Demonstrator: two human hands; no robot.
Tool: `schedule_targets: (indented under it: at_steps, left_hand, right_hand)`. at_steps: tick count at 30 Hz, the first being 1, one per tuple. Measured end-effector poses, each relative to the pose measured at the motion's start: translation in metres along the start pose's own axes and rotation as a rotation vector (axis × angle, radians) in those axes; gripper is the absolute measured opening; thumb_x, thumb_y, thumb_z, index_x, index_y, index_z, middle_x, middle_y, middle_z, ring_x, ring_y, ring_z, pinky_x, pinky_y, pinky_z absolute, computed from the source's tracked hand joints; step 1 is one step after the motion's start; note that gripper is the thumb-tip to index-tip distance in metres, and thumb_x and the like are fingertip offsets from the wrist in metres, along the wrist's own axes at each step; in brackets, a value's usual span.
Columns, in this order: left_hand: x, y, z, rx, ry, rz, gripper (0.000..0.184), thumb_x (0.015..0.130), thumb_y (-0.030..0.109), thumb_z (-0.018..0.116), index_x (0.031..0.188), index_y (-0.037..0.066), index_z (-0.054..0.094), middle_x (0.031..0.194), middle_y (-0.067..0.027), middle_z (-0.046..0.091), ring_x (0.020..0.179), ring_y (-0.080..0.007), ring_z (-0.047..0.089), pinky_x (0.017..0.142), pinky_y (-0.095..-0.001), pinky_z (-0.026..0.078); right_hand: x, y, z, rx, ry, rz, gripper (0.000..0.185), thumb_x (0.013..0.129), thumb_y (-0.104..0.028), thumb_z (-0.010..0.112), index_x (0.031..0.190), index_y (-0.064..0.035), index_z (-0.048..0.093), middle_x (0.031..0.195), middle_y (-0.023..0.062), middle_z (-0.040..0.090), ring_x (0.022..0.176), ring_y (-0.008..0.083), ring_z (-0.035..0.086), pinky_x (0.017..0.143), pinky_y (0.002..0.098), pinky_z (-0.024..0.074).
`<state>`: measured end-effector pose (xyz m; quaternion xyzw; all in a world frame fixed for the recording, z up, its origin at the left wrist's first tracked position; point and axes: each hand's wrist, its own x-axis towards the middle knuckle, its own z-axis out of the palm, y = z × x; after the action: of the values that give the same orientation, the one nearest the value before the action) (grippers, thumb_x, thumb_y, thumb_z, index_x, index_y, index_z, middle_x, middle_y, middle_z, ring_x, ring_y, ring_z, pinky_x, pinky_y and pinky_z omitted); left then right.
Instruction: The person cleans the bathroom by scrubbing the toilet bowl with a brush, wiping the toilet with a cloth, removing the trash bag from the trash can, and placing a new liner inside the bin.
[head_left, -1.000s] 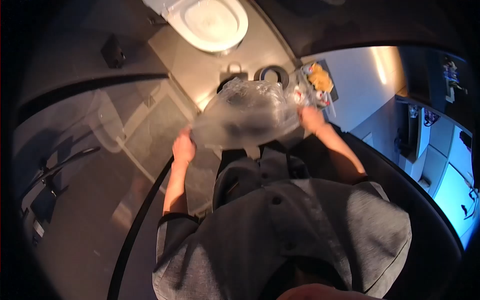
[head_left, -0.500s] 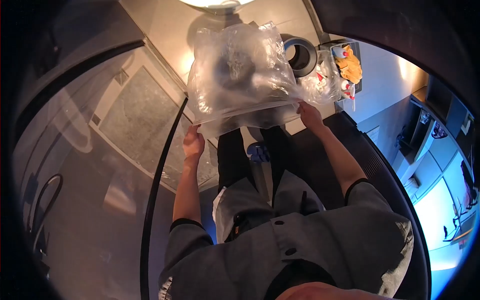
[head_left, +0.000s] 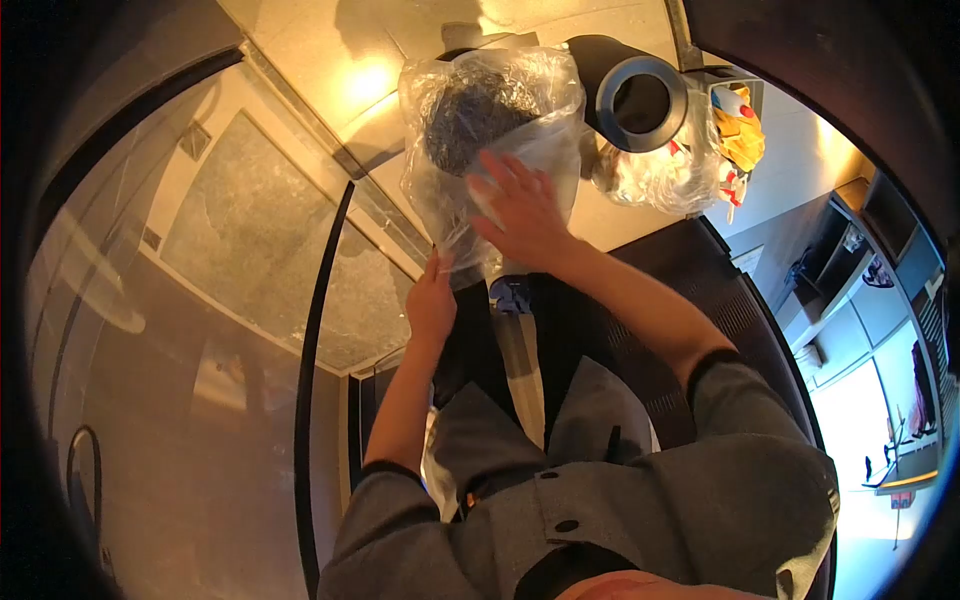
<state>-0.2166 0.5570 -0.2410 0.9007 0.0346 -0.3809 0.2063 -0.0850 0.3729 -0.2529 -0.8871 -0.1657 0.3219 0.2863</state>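
Note:
A clear, wrinkled plastic bag (head_left: pixel 428 195) lies spread in front of me, over a dark round shape (head_left: pixel 475 118) that shows through the film. What that shape is I cannot tell. My left hand (head_left: pixel 432 305) pinches the bag's near edge at its left corner. With fingers spread, my right hand (head_left: pixel 525 222) rests over the middle of the bag, apparently touching the plastic. Just right of the bag is a black cylindrical container (head_left: pixel 608 70) with a wide grey rim (head_left: pixel 607 105) around its dark opening.
Farther right are another clear bag (head_left: pixel 655 183) with items inside, and a yellow cloth (head_left: pixel 742 145) among bottles. A glass panel with a black edge strip (head_left: pixel 318 300) stands at my left. Blue footwear (head_left: pixel 511 294) shows below the bag. A dark ridged panel (head_left: pixel 680 300) is at right.
My right hand has let go of the bag's right corner and moved left, opening over its middle. The bag has sunk and narrowed; the left hand keeps its pinch, slightly farther right.

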Motion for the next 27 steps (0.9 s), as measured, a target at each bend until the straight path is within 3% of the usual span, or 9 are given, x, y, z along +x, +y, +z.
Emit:
schedule_targets:
  at_steps: [2, 4, 7, 9, 11, 13, 16, 20, 27]
  left_hand:
    - [0.013, 0.009, -0.003, -0.069, 0.072, 0.035, 0.043, 0.077, 0.0, 0.047, 0.119, 0.011, 0.05, 0.119, -0.0151, 0.051, 0.091, -0.0339, 0.058, 0.072, -0.0394, 0.049]
    - [0.043, 0.015, -0.016, -0.132, 0.157, 0.065, 0.043, 0.077, -0.001, 0.048, 0.118, 0.01, 0.051, 0.118, -0.0151, 0.052, 0.091, -0.0339, 0.058, 0.073, -0.0394, 0.049]
    - [0.098, 0.019, -0.041, -0.228, 0.344, 0.122, 0.041, 0.076, -0.003, 0.049, 0.115, 0.009, 0.052, 0.116, -0.0143, 0.053, 0.092, -0.0325, 0.058, 0.076, -0.0397, 0.048]
    - [0.121, 0.021, -0.053, -0.31, 0.234, 0.055, 0.046, 0.076, -0.006, 0.047, 0.119, 0.011, 0.05, 0.12, -0.015, 0.05, 0.094, -0.0309, 0.058, 0.076, -0.0361, 0.049]
    - [0.124, 0.027, -0.067, -0.361, 0.19, -0.022, 0.041, 0.077, -0.003, 0.049, 0.116, 0.009, 0.051, 0.118, -0.0125, 0.052, 0.098, -0.0301, 0.056, 0.078, -0.037, 0.047]
    - [0.122, 0.028, -0.073, -0.41, 0.16, -0.088, 0.037, 0.077, 0.0, 0.051, 0.113, 0.007, 0.053, 0.116, -0.0099, 0.054, 0.102, -0.0293, 0.054, 0.081, -0.0379, 0.046]
    - [0.125, 0.02, -0.085, -0.22, 0.361, 0.107, 0.033, 0.076, 0.002, 0.054, 0.108, 0.008, 0.056, 0.114, -0.007, 0.055, 0.099, -0.0258, 0.054, 0.08, -0.0353, 0.044]
    - [0.13, 0.017, -0.105, 0.179, 0.468, 0.228, 0.027, 0.079, 0.005, 0.056, 0.106, 0.01, 0.058, 0.107, -0.0067, 0.059, 0.089, -0.0231, 0.058, 0.073, -0.0337, 0.045]
    - [0.156, 0.006, -0.103, -0.098, 0.361, 0.128, 0.041, 0.071, -0.001, 0.056, 0.11, 0.009, 0.048, 0.088, -0.0105, 0.054, 0.073, -0.0306, 0.058, 0.062, -0.0374, 0.047]
  right_hand:
    - [0.063, 0.019, 0.042, -0.146, 0.017, 0.031, 0.047, 0.083, -0.038, 0.046, 0.122, -0.013, 0.047, 0.137, 0.0121, 0.03, 0.125, 0.0338, 0.03, 0.094, 0.0576, 0.0248]
    - [0.127, 0.034, 0.058, -0.243, -0.444, 0.279, 0.041, 0.083, -0.032, 0.044, 0.115, -0.0086, 0.052, 0.132, 0.014, 0.036, 0.119, 0.0332, 0.035, 0.092, 0.055, 0.0287]
    - [0.162, 0.114, 0.167, 0.109, -0.136, 0.164, 0.037, 0.083, -0.028, 0.042, 0.107, -0.0036, 0.057, 0.121, 0.0177, 0.047, 0.111, 0.0319, 0.045, 0.089, 0.0492, 0.0354]
    - [0.161, 0.125, 0.151, 1.099, -0.412, 0.506, 0.037, 0.078, -0.021, 0.049, 0.107, 0.0006, 0.056, 0.107, 0.0204, 0.056, 0.103, 0.0327, 0.053, 0.092, 0.0426, 0.0378]
    - [0.168, 0.109, 0.126, 0.782, -0.447, 0.567, 0.035, 0.078, -0.019, 0.051, 0.107, -0.0025, 0.058, 0.104, 0.0196, 0.059, 0.097, 0.0318, 0.058, 0.087, 0.0385, 0.0438]
    - [0.154, 0.089, 0.097, 0.096, -0.364, 0.048, 0.034, 0.076, -0.017, 0.053, 0.105, -0.0025, 0.059, 0.106, 0.0204, 0.058, 0.096, 0.0334, 0.058, 0.085, 0.04, 0.0451]
    - [0.157, 0.062, 0.065, -0.216, -0.354, 0.133, 0.03, 0.077, -0.018, 0.051, 0.1, -0.0025, 0.063, 0.106, 0.0204, 0.058, 0.094, 0.0334, 0.059, 0.081, 0.0409, 0.0467]
    - [0.163, 0.087, 0.083, -0.029, -0.509, 0.165, 0.024, 0.078, -0.015, 0.051, 0.098, -0.0085, 0.064, 0.101, 0.016, 0.06, 0.089, 0.0323, 0.06, 0.082, 0.0398, 0.0462]
    - [0.088, 0.087, -0.014, 0.161, 0.42, -0.123, 0.012, 0.076, -0.016, 0.062, 0.081, -0.006, 0.066, 0.076, 0.0121, 0.063, 0.069, 0.0234, 0.062, 0.063, 0.0323, 0.0505]
